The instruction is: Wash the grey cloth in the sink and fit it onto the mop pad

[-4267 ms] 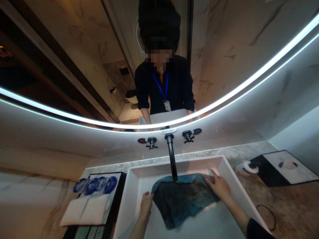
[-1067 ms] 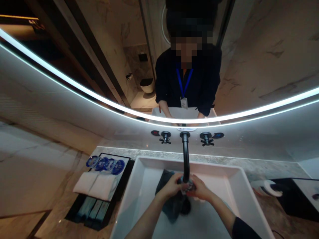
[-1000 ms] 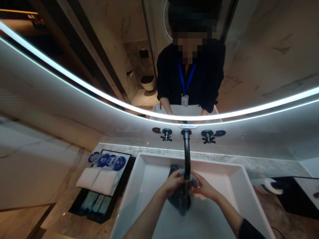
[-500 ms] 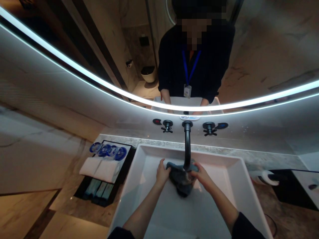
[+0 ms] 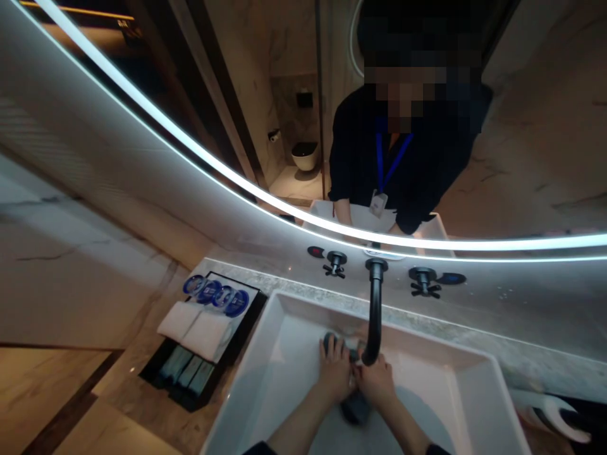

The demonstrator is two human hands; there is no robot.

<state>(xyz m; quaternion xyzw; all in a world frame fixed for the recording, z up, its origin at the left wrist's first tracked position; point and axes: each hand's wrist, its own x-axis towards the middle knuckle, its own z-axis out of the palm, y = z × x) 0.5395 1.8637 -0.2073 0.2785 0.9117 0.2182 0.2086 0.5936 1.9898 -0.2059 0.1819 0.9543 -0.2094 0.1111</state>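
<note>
The side walls of the rectangular white basin (image 5: pixel 287 354) stood well apart from the left hand (image 5: pixel 334 370) and right hand (image 5: pixel 376 380). Both, close together near the curved black spout (image 5: pixel 375 309), were clamped on a dark blue-grey cloth (image 5: pixel 355 409) inside the basin. Lettering on the round blue packets (image 5: pixel 236 303) was too small to read.

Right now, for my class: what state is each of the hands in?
Left hand: closed, holding the dark cloth.
Right hand: closed, holding the same cloth.
</note>
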